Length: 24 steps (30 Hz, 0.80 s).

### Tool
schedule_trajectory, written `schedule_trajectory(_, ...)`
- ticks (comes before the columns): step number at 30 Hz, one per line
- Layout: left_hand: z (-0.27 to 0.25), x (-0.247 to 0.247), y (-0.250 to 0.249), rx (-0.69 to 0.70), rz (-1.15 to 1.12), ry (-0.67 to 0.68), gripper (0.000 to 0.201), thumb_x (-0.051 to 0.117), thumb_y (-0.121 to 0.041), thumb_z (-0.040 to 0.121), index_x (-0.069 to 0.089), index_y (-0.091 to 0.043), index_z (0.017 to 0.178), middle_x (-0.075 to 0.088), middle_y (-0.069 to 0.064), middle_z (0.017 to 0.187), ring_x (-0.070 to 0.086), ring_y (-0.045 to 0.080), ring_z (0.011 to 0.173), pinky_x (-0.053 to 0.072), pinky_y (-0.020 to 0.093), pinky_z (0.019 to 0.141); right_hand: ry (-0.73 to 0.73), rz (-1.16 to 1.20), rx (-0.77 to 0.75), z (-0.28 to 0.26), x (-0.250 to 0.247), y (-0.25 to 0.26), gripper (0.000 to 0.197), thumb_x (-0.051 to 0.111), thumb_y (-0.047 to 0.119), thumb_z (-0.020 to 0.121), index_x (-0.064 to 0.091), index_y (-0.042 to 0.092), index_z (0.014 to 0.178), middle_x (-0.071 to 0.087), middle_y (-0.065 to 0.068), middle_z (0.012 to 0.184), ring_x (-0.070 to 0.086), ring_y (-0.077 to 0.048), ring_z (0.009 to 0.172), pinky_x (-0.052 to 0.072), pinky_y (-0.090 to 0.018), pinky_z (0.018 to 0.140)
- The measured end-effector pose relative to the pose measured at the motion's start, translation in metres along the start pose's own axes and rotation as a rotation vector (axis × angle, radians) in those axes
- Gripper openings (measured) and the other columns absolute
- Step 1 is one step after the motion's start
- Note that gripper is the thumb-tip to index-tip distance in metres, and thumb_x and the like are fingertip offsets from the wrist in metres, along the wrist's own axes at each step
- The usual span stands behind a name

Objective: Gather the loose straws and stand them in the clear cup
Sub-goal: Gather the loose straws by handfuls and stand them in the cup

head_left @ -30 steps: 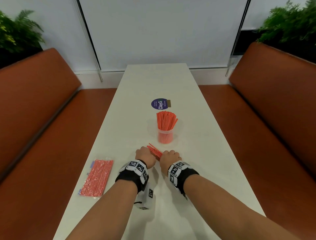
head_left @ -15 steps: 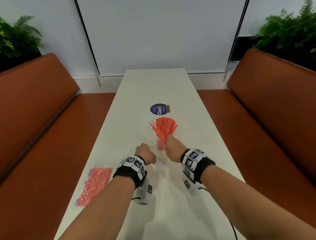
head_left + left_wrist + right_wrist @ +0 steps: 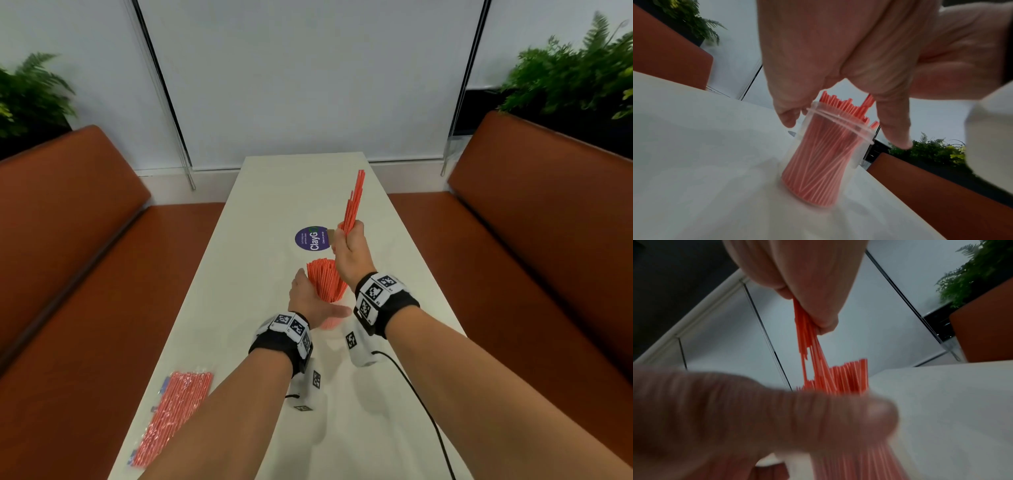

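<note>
1. White and long, the table (image 3: 260,219) runs between two rust-brown benches toward a pale wall with dark vertical strips.

2. At its middle the right hand (image 3: 350,254) is raised above the surface, fingers and thumb curled tight round a small bundle of orange straws (image 3: 354,202); the bundle's long end points up and away from the person, tilted slightly right, while its lower ends — seen from the right wrist view (image 3: 807,344) — hang just above the straws already in the cup.

3. The left hand (image 3: 308,301) is at the clear cup (image 3: 830,155), fingers straight and spread: the forefinger and the other fingers lie on either side of the rim, thumb stretched toward the right. Whether they actually press the cup wall cannot be told — the wrist view is blurred.

4. The clear cup stands upright on the table, directly below the right hand, packed with orange straws (image 3: 323,281) that fan out above its rim.

5. Beyond the cup a round purple sticker (image 3: 311,238) lies flat on the table.

6. Near the table's left edge, close to the person, lies a sealed pack of straws (image 3: 174,411).

7. Green ferns (image 3: 565,78) stand behind the benches, one on either side.
</note>
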<state>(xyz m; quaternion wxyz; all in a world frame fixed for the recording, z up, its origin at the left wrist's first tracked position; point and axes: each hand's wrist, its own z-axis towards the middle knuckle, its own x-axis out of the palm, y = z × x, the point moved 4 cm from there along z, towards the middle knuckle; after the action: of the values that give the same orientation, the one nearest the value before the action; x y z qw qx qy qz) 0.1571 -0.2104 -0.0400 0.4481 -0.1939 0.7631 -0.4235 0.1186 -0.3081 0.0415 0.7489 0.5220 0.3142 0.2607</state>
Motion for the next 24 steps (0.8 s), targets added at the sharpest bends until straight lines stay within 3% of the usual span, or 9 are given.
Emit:
schedule_trajectory(3, 0.012, 0.007, 0.002, 0.029, -0.092, -0.037, 0.142, 0.082, -0.052, 0.018, 0.023, -0.019, 0.143, 0.050, 0.005, 0.136, 0.052, 0.025, 0.127, 0.046, 0.046, 0.105, -0.024, 0.009, 0.026, -0.002, 0.009, -0.014, 0.008, 0.037, 0.015, 0.099, 0.038, 0.010, 0.105, 0.052, -0.005, 0.093, 0.051, -0.015, 0.077, 0.047, -0.035, 0.075)
schedule_trajectory(7, 0.017, 0.010, 0.002, 0.036, -0.131, -0.089, 0.113, 0.079, -0.053, 0.027, 0.039, -0.019, 0.127, 0.062, 0.002, 0.119, 0.066, 0.022, 0.107, 0.055, 0.046, 0.093, -0.047, 0.073, 0.044, -0.006, 0.012, -0.028, 0.008, 0.042, 0.010, 0.097, 0.036, 0.012, 0.102, 0.047, 0.008, 0.082, 0.046, -0.005, 0.070, 0.041, -0.018, 0.066)
schedule_trajectory(10, 0.032, 0.017, 0.014, 0.039, -0.103, -0.112, 0.097, 0.078, -0.054, 0.030, 0.050, -0.019, 0.116, 0.065, 0.002, 0.111, 0.070, 0.021, 0.094, 0.059, 0.045, 0.084, -0.070, 0.159, 0.048, -0.008, 0.013, -0.032, 0.010, 0.049, 0.009, 0.094, 0.041, 0.015, 0.095, 0.046, 0.008, 0.077, 0.046, -0.006, 0.068, 0.042, -0.018, 0.065)
schedule_trajectory(13, 0.017, 0.010, 0.003, 0.043, -0.070, -0.116, 0.090, 0.082, -0.050, 0.036, 0.051, -0.015, 0.113, 0.062, 0.003, 0.109, 0.068, 0.020, 0.089, 0.059, 0.044, 0.083, -0.117, 0.224, 0.042, -0.007, 0.011, -0.032, 0.022, 0.059, 0.011, 0.089, 0.044, 0.023, 0.079, 0.048, 0.007, 0.070, 0.047, -0.008, 0.064, 0.044, -0.020, 0.065)
schedule_trajectory(16, 0.006, 0.006, -0.007, 0.067, -0.047, -0.105, 0.080, 0.088, -0.029, 0.056, 0.046, -0.011, 0.121, 0.048, 0.003, 0.114, 0.052, 0.016, 0.094, 0.051, 0.040, 0.092, -0.183, 0.312, 0.074, -0.004, 0.010, -0.034, 0.025, 0.060, 0.021, 0.090, 0.045, 0.022, 0.070, 0.049, -0.003, 0.068, 0.047, -0.015, 0.065, 0.044, -0.028, 0.067)
schedule_trajectory(20, 0.007, 0.007, -0.003, 0.092, -0.039, -0.116, 0.080, 0.089, -0.027, 0.058, 0.045, -0.009, 0.123, 0.045, 0.005, 0.114, 0.050, 0.017, 0.094, 0.051, 0.041, 0.092, -0.189, 0.317, 0.110, -0.004, 0.010, -0.036, 0.029, 0.050, 0.023, 0.096, 0.049, 0.018, 0.067, 0.056, -0.001, 0.066, 0.052, -0.012, 0.064, 0.049, -0.025, 0.069)
schedule_trajectory(24, 0.005, 0.006, -0.001, 0.108, -0.035, -0.132, 0.080, 0.089, -0.028, 0.059, 0.044, -0.009, 0.123, 0.044, 0.003, 0.112, 0.050, 0.017, 0.093, 0.051, 0.037, 0.088, -0.211, 0.227, 0.076, -0.006, 0.008, -0.036, 0.018, 0.053, 0.014, 0.092, 0.052, 0.022, 0.075, 0.063, -0.003, 0.076, 0.059, -0.016, 0.074, 0.052, -0.035, 0.078)
